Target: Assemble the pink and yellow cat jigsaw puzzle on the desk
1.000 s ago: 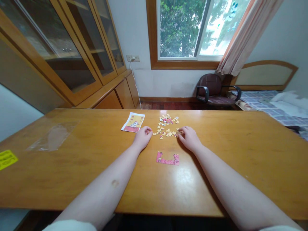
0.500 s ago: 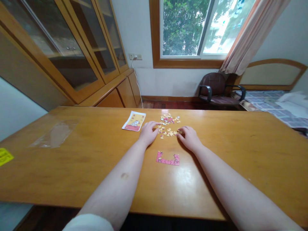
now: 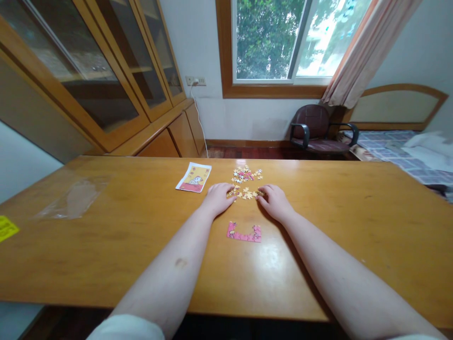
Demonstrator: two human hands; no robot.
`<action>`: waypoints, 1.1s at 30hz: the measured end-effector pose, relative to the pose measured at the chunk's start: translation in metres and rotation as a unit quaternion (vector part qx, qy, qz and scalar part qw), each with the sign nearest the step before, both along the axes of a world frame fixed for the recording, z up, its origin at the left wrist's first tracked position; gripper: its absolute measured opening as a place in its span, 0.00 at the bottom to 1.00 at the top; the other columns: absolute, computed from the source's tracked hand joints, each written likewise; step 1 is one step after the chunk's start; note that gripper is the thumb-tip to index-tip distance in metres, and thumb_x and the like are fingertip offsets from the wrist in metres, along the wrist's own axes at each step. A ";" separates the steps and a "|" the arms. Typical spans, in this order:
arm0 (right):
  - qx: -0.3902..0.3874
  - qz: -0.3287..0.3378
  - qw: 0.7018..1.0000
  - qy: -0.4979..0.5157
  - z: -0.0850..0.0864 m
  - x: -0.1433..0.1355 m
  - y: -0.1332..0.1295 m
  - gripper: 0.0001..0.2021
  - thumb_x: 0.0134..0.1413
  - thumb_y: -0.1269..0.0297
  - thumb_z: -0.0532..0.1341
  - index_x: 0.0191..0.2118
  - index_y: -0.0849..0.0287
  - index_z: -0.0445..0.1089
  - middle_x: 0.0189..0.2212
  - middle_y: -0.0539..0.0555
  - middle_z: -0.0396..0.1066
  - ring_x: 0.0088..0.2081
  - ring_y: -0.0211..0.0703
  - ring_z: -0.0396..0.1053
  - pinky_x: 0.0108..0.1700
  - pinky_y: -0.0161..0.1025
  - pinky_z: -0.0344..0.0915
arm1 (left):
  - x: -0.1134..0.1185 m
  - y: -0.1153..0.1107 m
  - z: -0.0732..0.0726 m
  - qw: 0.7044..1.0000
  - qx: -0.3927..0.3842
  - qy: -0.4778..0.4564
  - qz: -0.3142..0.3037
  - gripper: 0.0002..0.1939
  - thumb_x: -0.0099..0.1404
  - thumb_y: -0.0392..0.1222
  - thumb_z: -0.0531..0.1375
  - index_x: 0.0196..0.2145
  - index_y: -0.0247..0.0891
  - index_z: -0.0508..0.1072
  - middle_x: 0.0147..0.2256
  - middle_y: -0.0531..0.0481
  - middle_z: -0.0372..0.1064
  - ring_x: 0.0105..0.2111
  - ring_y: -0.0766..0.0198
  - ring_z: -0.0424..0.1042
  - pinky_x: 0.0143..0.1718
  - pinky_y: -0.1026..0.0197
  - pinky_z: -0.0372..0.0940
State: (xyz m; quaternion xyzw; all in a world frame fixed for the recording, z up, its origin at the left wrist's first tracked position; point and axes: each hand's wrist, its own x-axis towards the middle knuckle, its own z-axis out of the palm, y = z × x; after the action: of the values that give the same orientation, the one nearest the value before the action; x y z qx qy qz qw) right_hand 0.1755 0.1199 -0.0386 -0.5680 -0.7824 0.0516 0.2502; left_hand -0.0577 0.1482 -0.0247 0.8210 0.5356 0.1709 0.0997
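Loose yellow puzzle pieces lie between my two hands. My left hand rests at their left edge, thumb apart from the fingers and fingertips at the pieces. On the right edge, my right hand curves its fingers against the pieces, its thumb held apart; the fingertips are partly hidden. Just beyond is a pile of mixed pink and yellow puzzle pieces. Closer to me sits a joined pink puzzle section, shaped like a U with its gap facing away.
A picture card lies left of the pile. Farther left on the wooden table are a clear plastic bag and a yellow label. An office chair stands beyond the far edge.
My left hand has drawn slightly nearer to me, off the far pile and down beside the yellow pieces. My right hand stays by the pieces. The whole view has shifted slightly.
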 end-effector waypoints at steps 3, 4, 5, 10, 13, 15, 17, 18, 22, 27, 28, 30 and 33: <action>-0.007 0.045 0.999 -0.012 0.003 -0.003 -0.003 0.10 0.57 0.64 0.56 0.43 0.60 0.71 0.42 0.58 0.73 0.46 0.47 0.67 0.51 0.42 0.59 | 0.001 -0.001 0.003 1.000 0.010 0.012 0.023 0.13 0.59 0.44 0.58 0.41 0.42 0.75 0.43 0.46 0.73 0.45 0.54 0.69 0.49 0.53 0.61; -0.010 0.061 0.998 -0.016 0.004 -0.004 -0.004 0.11 0.57 0.64 0.56 0.43 0.60 0.71 0.44 0.58 0.72 0.47 0.46 0.66 0.52 0.42 0.59 | 0.001 -0.001 0.004 0.999 0.017 0.013 0.030 0.12 0.60 0.43 0.58 0.41 0.41 0.76 0.42 0.46 0.73 0.45 0.54 0.69 0.49 0.53 0.61; -0.013 0.075 0.997 -0.021 0.005 -0.005 -0.005 0.12 0.57 0.63 0.57 0.45 0.59 0.70 0.46 0.58 0.71 0.49 0.46 0.66 0.53 0.43 0.58 | 0.001 -0.002 0.005 0.999 0.022 0.013 0.029 0.12 0.61 0.43 0.57 0.40 0.42 0.76 0.42 0.46 0.73 0.44 0.54 0.69 0.49 0.53 0.60; -0.037 0.119 0.989 -0.076 0.007 -0.009 -0.010 0.23 0.58 0.53 0.56 0.57 0.55 0.64 0.59 0.59 0.61 0.62 0.52 0.53 0.59 0.52 0.50 | 0.002 -0.002 0.007 0.999 0.025 0.028 0.015 0.11 0.62 0.42 0.55 0.34 0.42 0.77 0.39 0.46 0.73 0.44 0.54 0.68 0.50 0.53 0.59; -0.048 0.115 0.989 -0.083 0.008 -0.009 -0.011 0.23 0.59 0.53 0.55 0.58 0.55 0.64 0.60 0.59 0.60 0.62 0.52 0.52 0.60 0.52 0.49 | 0.000 -0.001 0.005 0.998 0.029 0.024 0.055 0.11 0.62 0.41 0.54 0.35 0.40 0.77 0.39 0.44 0.73 0.44 0.54 0.69 0.51 0.52 0.60; -0.049 0.112 0.989 -0.081 0.008 -0.010 -0.012 0.21 0.60 0.55 0.54 0.57 0.55 0.64 0.59 0.58 0.61 0.62 0.51 0.53 0.60 0.52 0.48 | 0.001 -0.001 0.002 0.998 0.037 0.011 0.041 0.13 0.62 0.41 0.54 0.42 0.42 0.76 0.47 0.44 0.71 0.50 0.53 0.66 0.54 0.50 0.57; -0.050 0.118 0.988 -0.087 0.008 -0.012 -0.013 0.22 0.60 0.55 0.54 0.58 0.54 0.63 0.60 0.57 0.60 0.62 0.51 0.52 0.61 0.53 0.47 | 0.002 -0.002 0.000 0.999 0.030 0.013 0.012 0.18 0.62 0.42 0.55 0.50 0.45 0.72 0.56 0.45 0.63 0.57 0.51 0.59 0.59 0.47 0.51; -0.051 0.122 0.987 -0.093 0.008 -0.013 -0.014 0.23 0.60 0.53 0.54 0.59 0.53 0.62 0.61 0.57 0.59 0.63 0.52 0.50 0.61 0.54 0.46 | 0.003 -0.003 -0.001 1.000 0.020 0.019 0.003 0.19 0.62 0.42 0.55 0.52 0.46 0.71 0.59 0.46 0.60 0.59 0.51 0.56 0.60 0.45 0.48; -0.062 0.115 0.984 -0.117 0.008 -0.017 -0.016 0.28 0.59 0.48 0.53 0.62 0.52 0.58 0.64 0.56 0.54 0.64 0.57 0.46 0.63 0.58 0.42 | 0.004 -0.003 0.000 1.000 0.009 0.025 0.015 0.16 0.63 0.40 0.54 0.47 0.45 0.74 0.57 0.47 0.63 0.59 0.52 0.56 0.61 0.44 0.47; -0.068 0.096 0.985 -0.123 0.009 -0.017 -0.016 0.29 0.60 0.45 0.51 0.62 0.52 0.58 0.64 0.58 0.52 0.65 0.58 0.45 0.63 0.59 0.41 | 0.001 0.000 0.002 0.999 0.031 -0.004 0.035 0.14 0.61 0.39 0.56 0.43 0.41 0.75 0.47 0.45 0.71 0.50 0.54 0.65 0.55 0.53 0.57; -0.068 0.097 0.985 -0.128 0.009 -0.018 -0.016 0.29 0.59 0.45 0.51 0.63 0.51 0.57 0.64 0.58 0.51 0.65 0.59 0.44 0.63 0.59 0.41 | 0.001 0.000 0.001 0.999 0.031 -0.007 0.035 0.14 0.60 0.40 0.57 0.43 0.41 0.75 0.46 0.45 0.71 0.49 0.54 0.66 0.54 0.53 0.58; -0.066 0.097 0.983 -0.139 0.008 -0.020 -0.016 0.30 0.59 0.43 0.50 0.64 0.49 0.55 0.65 0.59 0.49 0.65 0.61 0.43 0.63 0.61 0.40 | 0.001 0.000 0.001 0.999 0.030 -0.010 0.029 0.15 0.58 0.42 0.58 0.44 0.41 0.74 0.46 0.45 0.71 0.49 0.53 0.65 0.54 0.52 0.58; -0.058 0.095 0.982 -0.152 0.004 -0.024 -0.015 0.30 0.58 0.42 0.50 0.64 0.44 0.54 0.66 0.59 0.47 0.65 0.63 0.42 0.62 0.65 0.38 | 0.001 0.000 0.000 0.999 0.030 -0.009 0.026 0.16 0.57 0.39 0.58 0.45 0.41 0.74 0.47 0.45 0.71 0.49 0.53 0.65 0.54 0.53 0.58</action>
State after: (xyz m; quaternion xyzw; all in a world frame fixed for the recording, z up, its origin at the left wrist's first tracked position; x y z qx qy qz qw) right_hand 0.1518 0.1045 -0.0345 -0.5058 -0.8574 0.0334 0.0886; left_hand -0.0567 0.1479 -0.0251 0.8078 0.5506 0.1965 0.0753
